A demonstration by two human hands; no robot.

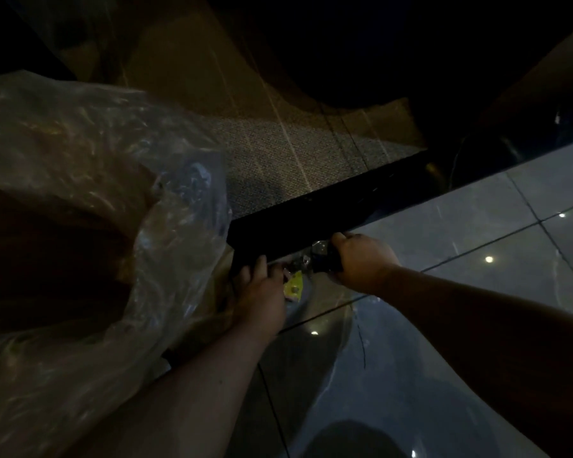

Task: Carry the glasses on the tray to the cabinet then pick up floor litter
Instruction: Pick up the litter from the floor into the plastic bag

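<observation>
Low over the glossy tiled floor [460, 233], my right hand [361, 259] is closed around dark and shiny litter [321, 257], a crumpled wrapper with foil bits. My left hand [262, 292] reaches beside it, fingers spread over a yellow scrap [294, 287] that lies on the tiles at its fingertips. Whether the left hand grips the scrap or the plastic is unclear in the dim light. A large clear plastic bag [90, 200] hangs open at the left, close against my left forearm. No glasses, tray or cabinet are in view.
A black step edge [328, 206] runs diagonally just behind the hands, with grey carpet [278, 153] beyond it. Dark furniture fills the top right. Ceiling lights reflect in the tiles at the right.
</observation>
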